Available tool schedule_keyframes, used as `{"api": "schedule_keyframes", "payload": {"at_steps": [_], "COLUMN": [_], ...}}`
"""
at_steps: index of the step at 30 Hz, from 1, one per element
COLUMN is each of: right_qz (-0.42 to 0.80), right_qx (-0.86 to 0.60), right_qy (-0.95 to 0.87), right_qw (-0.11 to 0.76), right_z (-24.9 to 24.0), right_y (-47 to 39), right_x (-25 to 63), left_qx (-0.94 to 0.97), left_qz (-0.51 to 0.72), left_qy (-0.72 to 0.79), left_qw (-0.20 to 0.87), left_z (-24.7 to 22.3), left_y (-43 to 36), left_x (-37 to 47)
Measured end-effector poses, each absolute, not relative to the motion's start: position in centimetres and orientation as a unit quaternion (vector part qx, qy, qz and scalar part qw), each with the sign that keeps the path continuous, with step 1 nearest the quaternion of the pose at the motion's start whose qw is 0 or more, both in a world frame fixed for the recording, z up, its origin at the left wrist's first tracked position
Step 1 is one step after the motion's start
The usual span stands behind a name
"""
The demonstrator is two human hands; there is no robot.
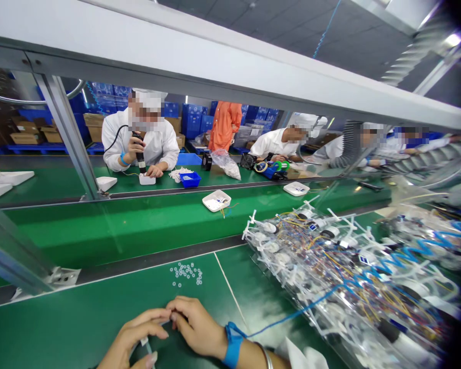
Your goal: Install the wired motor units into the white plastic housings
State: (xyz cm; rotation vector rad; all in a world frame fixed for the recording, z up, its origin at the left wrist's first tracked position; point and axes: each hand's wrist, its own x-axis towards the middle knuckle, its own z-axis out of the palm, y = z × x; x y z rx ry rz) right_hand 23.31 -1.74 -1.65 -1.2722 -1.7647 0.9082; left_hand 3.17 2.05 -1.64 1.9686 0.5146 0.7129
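My left hand (136, 338) is at the bottom centre of the head view, its fingers curled around a pale, partly see-through piece (149, 347) whose kind I cannot make out. Fingertips of my right hand (195, 325) are pinched together and meet the left fingertips; whatever lies between them is too small or hidden to name. Around the right wrist is a blue wrist strap (233, 344) with a blue cord running off to the right. Just beyond both hands, several small white rings (186, 271) lie scattered on the green table (80, 318).
To the right, a large clear tray (288, 277) is heaped with wired white parts. White shells (216, 200) sit on the green conveyor (100, 220) ahead. Metal posts (67, 133) and a beam frame the bench. Across it, a co-worker (140, 133) holds a black tool; others sit farther right.
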Motion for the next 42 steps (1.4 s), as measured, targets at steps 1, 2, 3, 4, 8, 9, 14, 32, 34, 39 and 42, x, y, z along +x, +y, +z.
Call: {"api": "schedule_keyframes", "payload": {"at_steps": [1, 2, 3, 4, 8, 9, 14, 32, 34, 39, 42], "right_qz": [0.364, 0.379, 0.397, 0.414, 0.435, 0.433, 0.426, 0.453, 0.458, 0.461, 0.452], "right_qx": [-0.499, -0.502, -0.508, -0.517, -0.548, -0.548, -0.524, -0.462, -0.456, -0.457, -0.480], "right_qy": [-0.682, -0.664, -0.640, -0.613, -0.553, -0.555, -0.575, -0.631, -0.632, -0.636, -0.636], "right_qw": [0.391, 0.404, 0.418, 0.432, 0.452, 0.453, 0.463, 0.429, 0.428, 0.418, 0.401], "right_z": [-1.7, -1.9, -2.0, -2.2, -2.9, -3.0, -3.6, -2.8, -2.8, -2.9, -3.1], "right_y": [-1.7, -1.7, -1.7, -1.6, -1.4, -1.3, -1.2, -1.4, -1.5, -1.6, -1.6], "right_x": [23.3, 23.3, 23.2, 23.2, 23.3, 23.3, 23.5, 23.6, 23.6, 23.5, 23.5], "left_qx": [0.804, 0.804, 0.803, 0.801, 0.793, 0.794, 0.814, 0.830, 0.829, 0.828, 0.831], "left_qz": [0.293, 0.293, 0.291, 0.288, 0.288, 0.288, 0.283, 0.262, 0.264, 0.267, 0.263], "left_qy": [0.212, 0.213, 0.216, 0.221, 0.256, 0.258, 0.243, 0.198, 0.205, 0.209, 0.200], "left_qw": [0.472, 0.472, 0.474, 0.475, 0.472, 0.469, 0.446, 0.451, 0.447, 0.447, 0.447], "left_z": [-1.6, -1.6, -1.7, -1.8, -2.0, -1.9, -1.5, -2.3, -1.8, -0.7, -0.4], "left_y": [2.1, 2.1, 2.1, 2.2, 2.3, 2.3, 2.2, 3.3, 3.0, 2.4, 2.3], "left_x": [3.2, 3.2, 3.2, 3.2, 3.4, 3.6, 4.0, 4.2, 4.2, 4.4, 4.5]}}
